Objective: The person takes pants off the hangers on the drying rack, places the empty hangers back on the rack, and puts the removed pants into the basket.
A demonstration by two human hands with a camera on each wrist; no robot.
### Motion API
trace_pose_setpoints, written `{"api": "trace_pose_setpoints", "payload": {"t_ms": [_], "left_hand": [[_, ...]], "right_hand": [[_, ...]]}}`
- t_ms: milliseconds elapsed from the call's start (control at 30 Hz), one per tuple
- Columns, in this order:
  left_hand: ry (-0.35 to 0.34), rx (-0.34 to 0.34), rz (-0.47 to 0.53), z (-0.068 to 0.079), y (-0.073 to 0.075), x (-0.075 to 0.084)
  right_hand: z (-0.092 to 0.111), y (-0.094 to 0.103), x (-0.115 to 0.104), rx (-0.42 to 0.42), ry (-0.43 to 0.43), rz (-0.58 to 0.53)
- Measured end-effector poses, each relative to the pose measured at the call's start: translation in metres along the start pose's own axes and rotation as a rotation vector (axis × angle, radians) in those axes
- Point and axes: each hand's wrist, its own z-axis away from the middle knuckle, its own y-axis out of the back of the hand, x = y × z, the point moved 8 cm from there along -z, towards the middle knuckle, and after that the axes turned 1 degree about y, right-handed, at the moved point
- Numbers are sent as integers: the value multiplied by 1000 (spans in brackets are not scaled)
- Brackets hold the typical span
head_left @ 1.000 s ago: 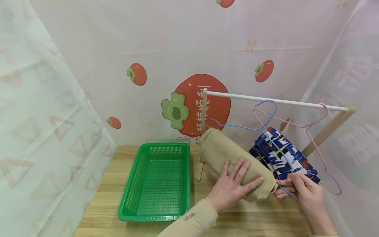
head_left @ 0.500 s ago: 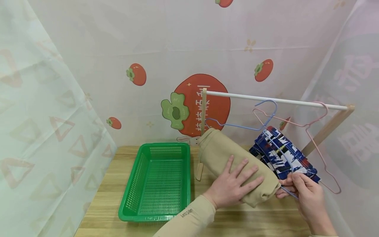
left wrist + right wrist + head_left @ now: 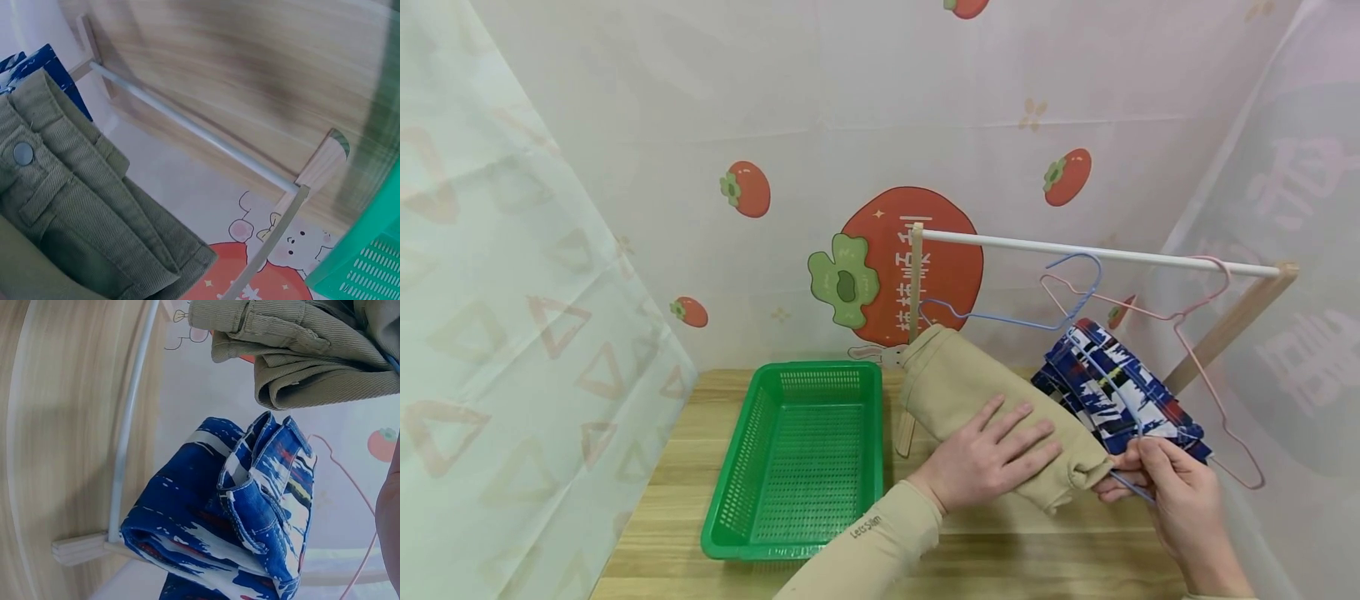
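Note:
Khaki trousers (image 3: 970, 379) hang folded over a blue wire hanger (image 3: 1015, 320) whose hook stands free of the white rail in the head view. My left hand (image 3: 988, 458) rests on the front of the trousers, fingers spread and fairly straight. With thumb and fingers, my right hand (image 3: 1172, 483) pinches the blue hanger's lower right corner, beside the trousers' bunched end. In the left wrist view, a metal button (image 3: 23, 154) shows at the trousers' waistband. Behind my right hand, blue patterned trousers (image 3: 1112, 383) hang folded on a pink hanger (image 3: 1213, 392).
A wooden rack with a white rail (image 3: 1090, 252) stands at the right. Left of it, a green perforated basket (image 3: 717, 500) sits on the wooden table (image 3: 651, 508). A pale fabric wall (image 3: 820, 75) printed with red fruit closes the back and sides.
My left hand has shifted slightly left and down on the khaki trousers. Their right end has moved closer to my right hand and bunched up. The right hand stays almost in place.

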Motion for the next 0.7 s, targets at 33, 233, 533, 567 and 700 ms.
{"api": "trace_pose_setpoints", "payload": {"t_ms": [33, 233, 533, 567, 700], "left_hand": [[-3, -8, -1, 0, 0, -1], [-18, -91, 4, 2, -4, -3], [-69, -172, 36, 9, -8, -7], [-65, -167, 44, 10, -8, -9], [-25, -163, 62, 15, -7, -19]], "right_hand": [[0, 0, 0, -1, 0, 3], [0, -2, 0, -17, 0, -4], [1, -3, 2, -13, -22, -2], [1, -3, 2, -12, -24, 2], [2, -3, 2, -15, -26, 1]]}}
